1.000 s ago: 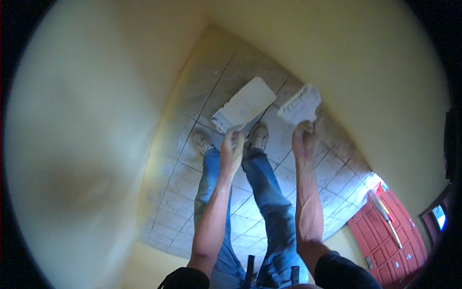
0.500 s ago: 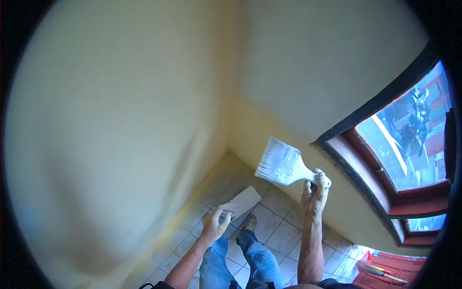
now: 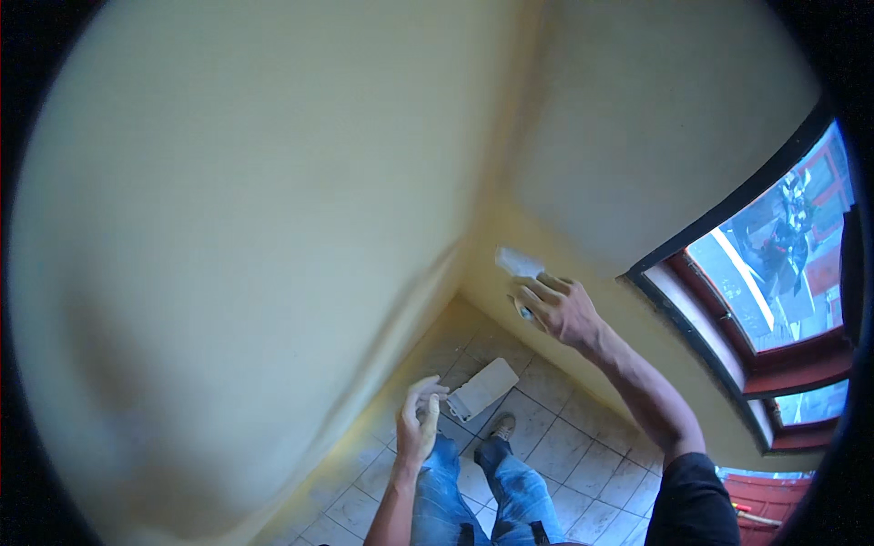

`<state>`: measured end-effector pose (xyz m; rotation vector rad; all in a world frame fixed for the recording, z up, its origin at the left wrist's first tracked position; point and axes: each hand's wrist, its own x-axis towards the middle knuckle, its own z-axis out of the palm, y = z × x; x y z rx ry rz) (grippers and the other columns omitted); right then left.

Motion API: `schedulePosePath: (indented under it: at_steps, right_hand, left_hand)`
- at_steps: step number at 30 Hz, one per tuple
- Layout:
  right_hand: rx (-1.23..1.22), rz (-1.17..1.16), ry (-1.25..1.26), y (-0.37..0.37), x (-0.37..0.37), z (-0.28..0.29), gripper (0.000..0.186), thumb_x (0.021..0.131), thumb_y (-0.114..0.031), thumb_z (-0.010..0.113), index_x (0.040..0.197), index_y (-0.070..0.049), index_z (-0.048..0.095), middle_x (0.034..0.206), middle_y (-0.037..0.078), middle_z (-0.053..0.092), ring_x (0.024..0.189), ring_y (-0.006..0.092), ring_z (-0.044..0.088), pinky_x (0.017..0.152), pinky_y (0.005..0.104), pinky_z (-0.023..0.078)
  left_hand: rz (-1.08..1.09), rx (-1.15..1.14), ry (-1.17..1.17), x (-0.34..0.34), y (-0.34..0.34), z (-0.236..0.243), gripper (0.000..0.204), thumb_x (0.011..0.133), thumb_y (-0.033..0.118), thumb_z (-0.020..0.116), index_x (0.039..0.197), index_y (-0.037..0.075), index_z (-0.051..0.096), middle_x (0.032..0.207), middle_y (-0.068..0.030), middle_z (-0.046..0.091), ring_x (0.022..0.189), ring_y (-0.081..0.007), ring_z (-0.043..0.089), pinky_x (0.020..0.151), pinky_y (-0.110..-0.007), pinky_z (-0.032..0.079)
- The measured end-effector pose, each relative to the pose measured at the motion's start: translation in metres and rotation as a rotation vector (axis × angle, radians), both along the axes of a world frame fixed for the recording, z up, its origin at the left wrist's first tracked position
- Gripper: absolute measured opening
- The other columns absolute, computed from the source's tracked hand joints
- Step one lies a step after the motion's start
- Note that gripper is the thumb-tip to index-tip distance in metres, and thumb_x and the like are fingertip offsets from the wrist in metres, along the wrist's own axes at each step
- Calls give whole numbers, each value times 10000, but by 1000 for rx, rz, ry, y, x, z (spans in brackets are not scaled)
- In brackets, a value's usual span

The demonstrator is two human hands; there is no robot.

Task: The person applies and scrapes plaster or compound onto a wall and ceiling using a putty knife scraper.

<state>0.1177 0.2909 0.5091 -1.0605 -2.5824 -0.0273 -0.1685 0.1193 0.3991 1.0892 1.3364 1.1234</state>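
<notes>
My right hand is closed around a wide white paintbrush. Its whitish bristle end points up and to the left, near the corner where two walls meet; my fingers hide most of the handle. Lower down, my left hand has its fingers curled, with a gap between thumb and forefinger and nothing visible in it. Just right of its fingertips appears a long pale rectangular tray-like thing; it seems to be on the floor, apart from the hand.
A cream wall fills the left, meeting a greyish wall with a yellowish lower band. At right is a dark-framed window with red-brown wood. Below are floor tiles, my jeans-clad legs and a shoe. A red panel stands lower right.
My right hand has turned over and swung the brush from broadside, bristles left, to a foreshortened pose nearer the corner. My left hand has risen slightly. The view has shifted a little left.
</notes>
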Motion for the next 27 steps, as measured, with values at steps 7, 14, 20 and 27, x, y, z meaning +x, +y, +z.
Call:
schedulePosePath:
  at_steps: [7,14,20,27]
  right_hand:
    - [50,-11,-175,67,-17,-37,294,965,-164,617,1247,-80,613,1247,86,677,1060,292,682,838,414,610]
    - [167,-146,-129,87,-23,14,289,918,-148,701,1189,-65,644,1212,78,689,1018,262,703,826,390,620]
    - [373,-4,-186,40,-47,73,311,872,-142,738,1147,-30,647,1135,105,689,910,211,701,720,360,631]
    - [36,14,-189,58,-41,-20,369,893,-164,662,1238,-40,617,1154,119,659,1015,280,711,803,403,628]
  left_hand:
    - [-72,-59,-95,-18,-3,-15,301,1096,152,554,1363,21,601,1137,-142,746,1032,-218,724,971,-383,553]
    - [-89,-21,-90,-30,24,-15,320,1102,172,554,1382,24,593,1146,-148,739,1052,-225,718,982,-386,546]
    - [-96,-70,-112,-38,39,-9,330,1094,177,578,1370,-2,578,1135,-135,721,1043,-211,699,996,-370,538]
    - [-152,-92,-87,-31,45,-26,324,1101,168,563,1379,2,583,1157,-153,726,1060,-222,711,1000,-381,538]
